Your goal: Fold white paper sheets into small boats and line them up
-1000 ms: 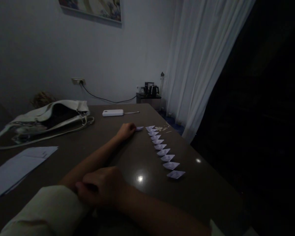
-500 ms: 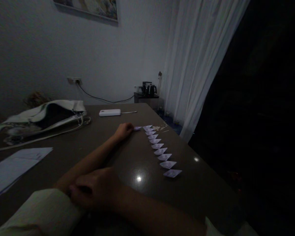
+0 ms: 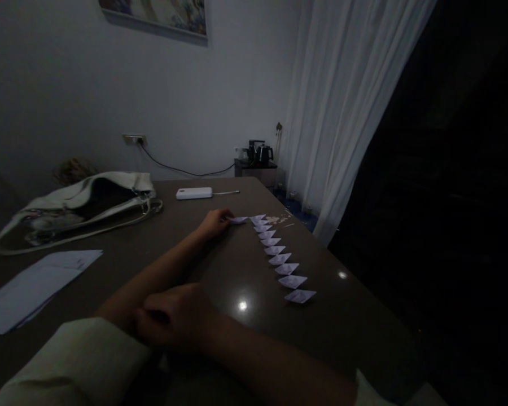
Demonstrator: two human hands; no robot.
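At the far part of the brown table, my left hand [image 3: 215, 223] has its fingertips closed at the near end of a small folded paper boat [image 3: 239, 220]. That boat lies just left of the far end of a row of similar white paper boats [image 3: 280, 259], which runs toward me along the right side. My right hand [image 3: 180, 316] lies close by, across my left forearm, its fingers curled with a dark gap inside the curl. I see nothing in it, though the dim light blurs the fingertips.
Small pale scraps [image 3: 279, 220] lie beyond the row. A white power bank [image 3: 195, 193] with a short cable sits farther back. To the left are a white bag [image 3: 84, 194] and paper sheets [image 3: 38, 287]. The table's right edge drops off toward a curtain [image 3: 342, 113].
The whole view has shifted slightly, with things appearing a little farther right. Slightly more of the boat at my left fingertips shows. My right hand stays across the left forearm.
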